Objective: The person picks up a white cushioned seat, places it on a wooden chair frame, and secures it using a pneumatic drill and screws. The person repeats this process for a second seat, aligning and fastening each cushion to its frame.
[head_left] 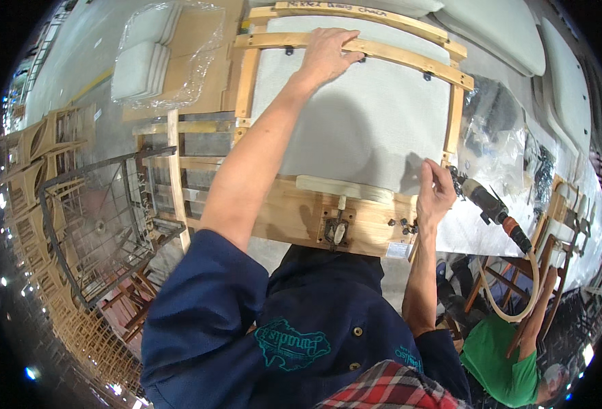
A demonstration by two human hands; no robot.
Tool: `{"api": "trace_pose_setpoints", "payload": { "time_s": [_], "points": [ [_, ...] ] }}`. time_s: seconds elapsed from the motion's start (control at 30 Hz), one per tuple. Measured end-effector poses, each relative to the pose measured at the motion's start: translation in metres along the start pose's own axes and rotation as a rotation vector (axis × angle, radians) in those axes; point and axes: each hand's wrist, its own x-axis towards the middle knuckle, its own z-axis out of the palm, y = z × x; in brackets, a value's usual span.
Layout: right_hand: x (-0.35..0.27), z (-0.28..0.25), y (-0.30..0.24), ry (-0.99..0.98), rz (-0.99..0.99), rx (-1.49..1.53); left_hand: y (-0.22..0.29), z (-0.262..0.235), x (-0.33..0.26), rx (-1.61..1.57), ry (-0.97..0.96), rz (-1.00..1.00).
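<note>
A light grey upholstered panel (355, 129) lies in a wooden jig with a frame of pale bars. My left hand (325, 58) reaches to its far side, fingers and thumb straddling the curved wooden bar (410, 61) that crosses the panel. The thumb is beside a small black fitting (362, 59) under that bar. My right hand (436, 194) is by the jig's near right corner, fingertips pinched together; what they hold, if anything, cannot be made out. Just right of it lies a power driver (485, 201) with an orange collar and a pale hose.
A toggle clamp (335, 230) and several small black parts (407, 225) are on the jig's near board. Wrapped pale pads (141, 68) lie on cardboard at far left. A metal rack (103, 225) stands left. A co-worker in a green shirt (502, 358) is at lower right.
</note>
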Motion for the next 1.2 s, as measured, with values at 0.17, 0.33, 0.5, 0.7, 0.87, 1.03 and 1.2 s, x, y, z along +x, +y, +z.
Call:
{"api": "trace_pose_setpoints", "payload": {
  "time_s": [0.17,0.33,0.5,0.7,0.87,1.03,1.2],
  "points": [
    [-0.028,-0.025,0.007,0.023,0.003,-0.019,-0.002,-0.023,-0.029,-0.144,0.139,-0.096],
    [-0.033,-0.075,0.014,0.055,0.069,-0.247,-0.02,-0.07,-0.11,0.004,0.195,-0.236],
    [0.006,-0.145,0.097,0.26,0.385,-0.538,0.047,-0.047,-0.156,-0.243,0.126,-0.297],
    [0.069,-0.172,0.132,0.074,-0.102,-0.409,0.067,-0.023,-0.166,0.001,0.09,-0.223],
    [0.059,-0.167,0.189,-0.223,-0.197,-0.682,0.063,-0.02,-0.164,0.01,0.113,-0.198],
    [0.03,-0.134,0.164,-0.108,-0.136,-0.77,0.062,-0.021,-0.166,0.001,0.115,-0.196],
    [0.02,-0.13,0.174,-0.064,0.021,-0.735,0.06,-0.019,-0.166,0.028,0.138,-0.172]
  ]
}}
